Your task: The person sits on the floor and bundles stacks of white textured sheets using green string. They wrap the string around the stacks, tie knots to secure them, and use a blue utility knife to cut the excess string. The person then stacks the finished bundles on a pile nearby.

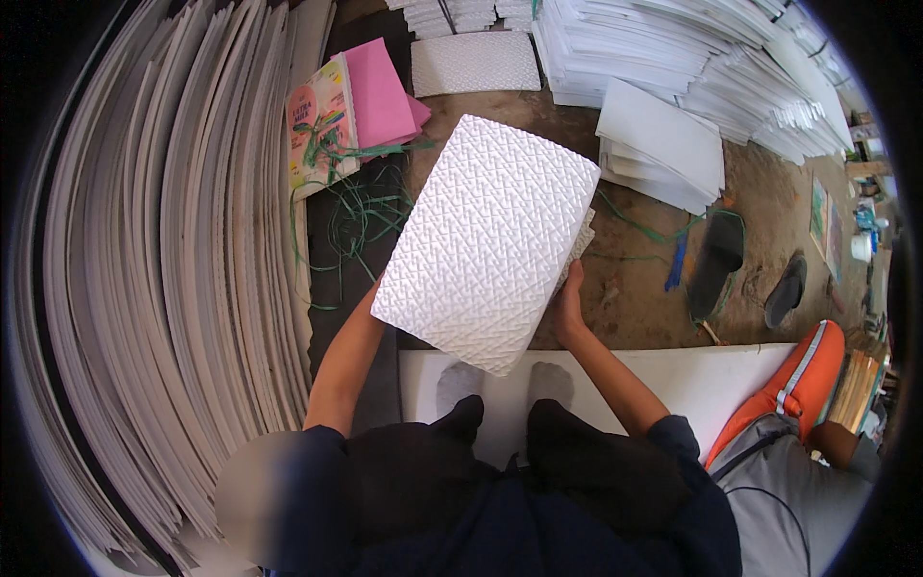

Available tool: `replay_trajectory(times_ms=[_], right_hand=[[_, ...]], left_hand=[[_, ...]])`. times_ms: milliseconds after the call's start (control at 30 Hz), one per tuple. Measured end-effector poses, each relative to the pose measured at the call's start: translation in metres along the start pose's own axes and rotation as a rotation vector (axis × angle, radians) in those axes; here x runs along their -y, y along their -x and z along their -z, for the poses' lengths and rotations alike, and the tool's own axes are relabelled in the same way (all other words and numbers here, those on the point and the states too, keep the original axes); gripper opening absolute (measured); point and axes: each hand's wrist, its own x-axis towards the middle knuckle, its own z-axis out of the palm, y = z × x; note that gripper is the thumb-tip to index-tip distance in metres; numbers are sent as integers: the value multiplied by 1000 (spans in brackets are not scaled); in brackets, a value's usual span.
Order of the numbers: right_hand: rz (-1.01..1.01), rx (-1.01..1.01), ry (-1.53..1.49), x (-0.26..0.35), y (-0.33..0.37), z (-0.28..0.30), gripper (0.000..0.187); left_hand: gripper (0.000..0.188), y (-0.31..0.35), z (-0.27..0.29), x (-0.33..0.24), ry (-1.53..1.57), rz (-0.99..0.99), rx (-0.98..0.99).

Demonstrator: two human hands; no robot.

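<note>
In front of me is a white rectangular sheet (pixel 486 240) embossed with a woven pattern, tilted with its top leaning right. At least one more textured piece (pixel 581 242) shows behind its right edge. My right hand (pixel 567 300) grips that edge, its fingers mostly hidden behind the sheets. On the other side my left hand (pixel 373 294) supports the lower left edge from beneath; the sheet covers its fingers. Loose green strings (pixel 361 226) trail over the dark surface left of the sheet.
Tall stacked boards (pixel 183 240) fill the left side. Pink sheets (pixel 380 91) and a printed cardboard piece (pixel 322 125) lie beyond. White sheet piles (pixel 625 48) stand at the back right, with a smaller pile (pixel 661 144) nearer. Dark slippers (pixel 717 260) lie right; another person's orange-clad leg (pixel 784 389) is beside me.
</note>
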Motion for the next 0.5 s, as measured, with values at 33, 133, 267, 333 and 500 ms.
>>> replay_trajectory(times_ms=[33,133,267,333,500], right_hand=[[-5,-94,62,-4,-6,-3,72],[-67,135,-287,-4,-10,1,68],[-254,306,-291,87,37,-42,74],[-201,396,-163,91,18,-39,75],[-181,482,-125,72,-25,-27,78]], left_hand=[[54,0,3,6,-5,-1,-21],[55,-5,9,27,-32,2,-71],[57,-19,14,71,-54,25,-141],[58,-21,7,88,-55,36,-161],[60,-25,14,102,-32,-47,-270]])
